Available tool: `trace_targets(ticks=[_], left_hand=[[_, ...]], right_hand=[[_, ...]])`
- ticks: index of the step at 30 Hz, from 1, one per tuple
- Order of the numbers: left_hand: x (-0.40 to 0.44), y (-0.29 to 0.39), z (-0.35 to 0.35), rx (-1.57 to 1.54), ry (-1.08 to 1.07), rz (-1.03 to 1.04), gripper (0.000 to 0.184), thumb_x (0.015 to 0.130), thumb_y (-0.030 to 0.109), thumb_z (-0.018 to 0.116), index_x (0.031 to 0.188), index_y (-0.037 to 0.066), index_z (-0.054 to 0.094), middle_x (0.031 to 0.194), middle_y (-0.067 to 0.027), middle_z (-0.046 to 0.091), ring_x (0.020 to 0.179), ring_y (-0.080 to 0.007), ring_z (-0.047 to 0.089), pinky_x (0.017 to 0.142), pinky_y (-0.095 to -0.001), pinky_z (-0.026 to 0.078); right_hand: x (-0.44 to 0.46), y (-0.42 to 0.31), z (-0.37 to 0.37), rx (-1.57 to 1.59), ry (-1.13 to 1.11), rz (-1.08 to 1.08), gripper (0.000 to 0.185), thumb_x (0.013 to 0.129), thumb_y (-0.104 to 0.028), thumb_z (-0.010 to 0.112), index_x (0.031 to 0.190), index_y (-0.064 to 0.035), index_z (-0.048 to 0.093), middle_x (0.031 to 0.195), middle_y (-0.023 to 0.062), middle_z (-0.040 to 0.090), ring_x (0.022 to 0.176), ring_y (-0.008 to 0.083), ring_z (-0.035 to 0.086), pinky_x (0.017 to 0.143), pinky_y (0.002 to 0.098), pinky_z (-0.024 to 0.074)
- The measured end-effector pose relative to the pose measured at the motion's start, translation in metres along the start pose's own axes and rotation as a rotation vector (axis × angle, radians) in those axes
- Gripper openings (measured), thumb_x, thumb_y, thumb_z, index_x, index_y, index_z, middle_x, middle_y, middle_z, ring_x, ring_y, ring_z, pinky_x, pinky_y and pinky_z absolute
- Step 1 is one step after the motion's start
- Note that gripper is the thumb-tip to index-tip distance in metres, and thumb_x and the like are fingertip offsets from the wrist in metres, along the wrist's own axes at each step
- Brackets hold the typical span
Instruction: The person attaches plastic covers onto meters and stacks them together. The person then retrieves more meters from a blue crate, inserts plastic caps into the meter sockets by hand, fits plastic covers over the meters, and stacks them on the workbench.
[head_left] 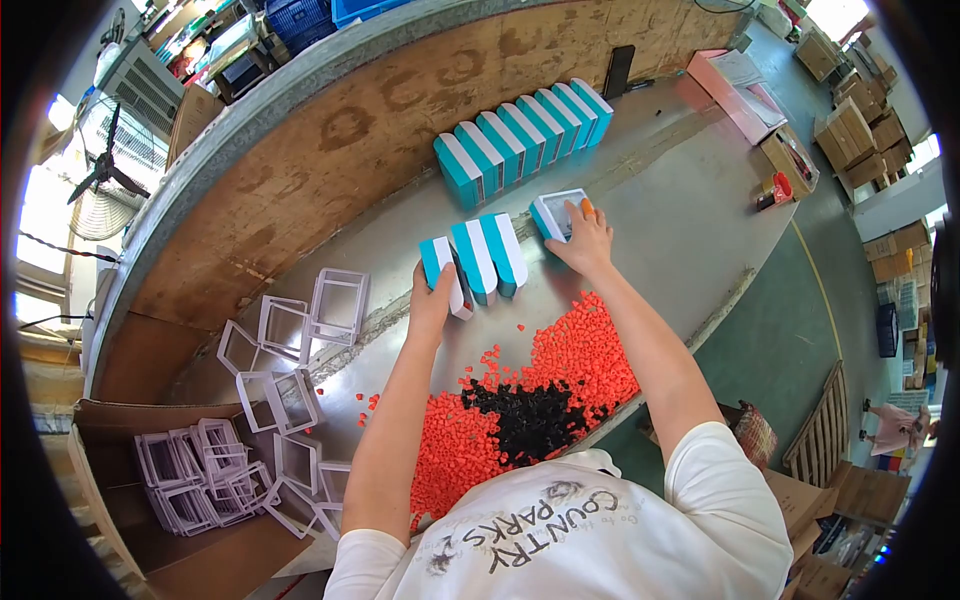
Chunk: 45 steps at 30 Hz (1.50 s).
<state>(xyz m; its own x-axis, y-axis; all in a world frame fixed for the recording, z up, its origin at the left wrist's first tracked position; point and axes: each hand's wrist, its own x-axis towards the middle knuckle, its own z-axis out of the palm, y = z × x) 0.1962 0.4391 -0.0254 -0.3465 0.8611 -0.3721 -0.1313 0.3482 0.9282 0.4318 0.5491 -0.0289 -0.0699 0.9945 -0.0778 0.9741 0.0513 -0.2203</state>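
Note:
My left hand [431, 305] is wrapped around a teal-and-white box [437, 258] that stands on edge on the metal table. Just to its right stand two similar teal-and-white boxes [489, 252], close together. My right hand [588, 243] grips another box [556, 212], which lies flatter and shows a pale framed top. Something orange [587, 207] is at the fingertips of that hand; I cannot tell what it is. Near my forearms lies a wide heap of small red pieces [585, 350], with a patch of small black pieces [535, 420] in it.
A row of several teal-and-white boxes [525, 140] stands along the wooden backboard [380, 110]. Pale open frames [340, 305] lie on the left, above a cardboard box [110, 425] holding more frames. At the far right are a pink carton [735, 90] and a red container [775, 190].

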Motion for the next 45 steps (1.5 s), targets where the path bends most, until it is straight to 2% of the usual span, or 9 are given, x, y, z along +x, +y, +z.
trace_targets(ticks=[3,5,13,24,26,31,33,38,45], left_hand=[[-0.007,0.016,0.005,0.011,0.032,-0.058,0.068,0.084,0.037,0.057,0.133,-0.002,0.029,0.122,-0.0167,0.048,0.11,-0.0229,0.049,0.092,-0.0318,0.037],[-0.001,0.007,0.005,0.042,0.023,-0.032,0.069,0.084,0.038,0.056,0.134,-0.001,0.029,0.123,-0.017,0.047,0.111,-0.0235,0.048,0.093,-0.0319,0.037],[0.027,0.009,-0.004,0.022,0.025,-0.026,0.064,0.084,0.038,0.056,0.136,0.011,0.031,0.126,-0.0127,0.045,0.116,-0.0233,0.042,0.093,-0.0374,0.036],[0.036,0.017,-0.008,0.0,-0.087,-0.037,0.048,0.079,0.024,0.064,0.121,0.006,0.046,0.1,-0.0067,0.054,0.09,-0.016,0.051,0.072,-0.0297,0.043],[0.034,0.017,-0.013,0.0,-0.099,-0.04,0.047,0.08,0.025,0.064,0.12,0.009,0.046,0.099,-0.0048,0.053,0.089,-0.0144,0.05,0.068,-0.0277,0.043],[0.029,0.019,-0.028,0.092,0.01,-0.199,0.058,0.081,0.048,0.056,0.123,0.011,0.043,0.109,-0.0043,0.05,0.093,-0.0173,0.051,0.069,-0.0323,0.043],[0.018,0.028,-0.021,0.12,-0.002,-0.26,0.06,0.083,0.053,0.052,0.121,0.007,0.044,0.114,-0.0064,0.05,0.095,-0.0184,0.051,0.072,-0.0332,0.043],[0.011,0.026,-0.009,0.045,0.153,0.007,0.055,0.085,0.051,0.049,0.108,0.002,0.052,0.095,-0.0072,0.058,0.086,-0.017,0.053,0.074,-0.0313,0.043],[-0.015,0.023,-0.011,-0.167,0.205,0.267,0.041,0.091,0.043,0.043,0.106,0.005,0.048,0.111,-0.0075,0.049,0.105,-0.0163,0.045,0.09,-0.0347,0.035]], right_hand=[[-0.008,-0.005,-0.005,1.03,-0.382,-0.008,0.071,0.074,-0.033,0.066,0.13,0.001,0.039,0.122,0.0172,0.05,0.113,0.0237,0.048,0.094,0.0297,0.037],[-0.021,-0.019,-0.01,1.147,-0.498,0.002,0.057,0.083,-0.029,0.058,0.127,0.0024,0.042,0.121,0.0158,0.051,0.109,0.0217,0.049,0.091,0.0308,0.0387],[0.005,-0.037,-0.004,1.181,-0.072,-0.055,0.047,0.089,-0.033,0.046,0.12,0.0029,0.048,0.112,0.016,0.057,0.102,0.0209,0.054,0.088,0.0298,0.0402],[0.016,-0.036,0.027,1.13,-0.131,-0.102,0.045,0.084,-0.04,0.052,0.106,-0.0019,0.057,0.096,0.0176,0.063,0.089,0.0292,0.06,0.077,0.0356,0.0461],[0.019,-0.035,0.025,1.089,-0.197,-0.101,0.044,0.087,-0.036,0.051,0.114,-0.0018,0.054,0.102,0.0139,0.062,0.094,0.0207,0.058,0.082,0.0316,0.0449],[0.019,-0.029,0.037,0.859,0.017,0.0,0.066,0.084,-0.053,0.044,0.112,0.0055,0.054,0.105,0.0241,0.059,0.101,0.0348,0.056,0.088,0.0401,0.0426],[0.006,-0.03,0.019,0.921,-0.286,0.116,0.068,0.084,-0.057,0.039,0.102,0.004,0.061,0.094,0.0247,0.062,0.093,0.0361,0.059,0.083,0.0398,0.0455],[-0.008,-0.048,-0.011,1.011,-0.067,0.028,0.063,0.082,-0.057,0.042,0.085,0.0019,0.064,0.078,0.0221,0.063,0.079,0.0348,0.062,0.072,0.0394,0.0476],[-0.038,-0.052,-0.018,1.284,0.297,-0.109,0.043,0.087,-0.039,0.049,0.077,0.0026,0.056,0.067,0.0124,0.055,0.066,0.023,0.052,0.062,0.0351,0.0408]])
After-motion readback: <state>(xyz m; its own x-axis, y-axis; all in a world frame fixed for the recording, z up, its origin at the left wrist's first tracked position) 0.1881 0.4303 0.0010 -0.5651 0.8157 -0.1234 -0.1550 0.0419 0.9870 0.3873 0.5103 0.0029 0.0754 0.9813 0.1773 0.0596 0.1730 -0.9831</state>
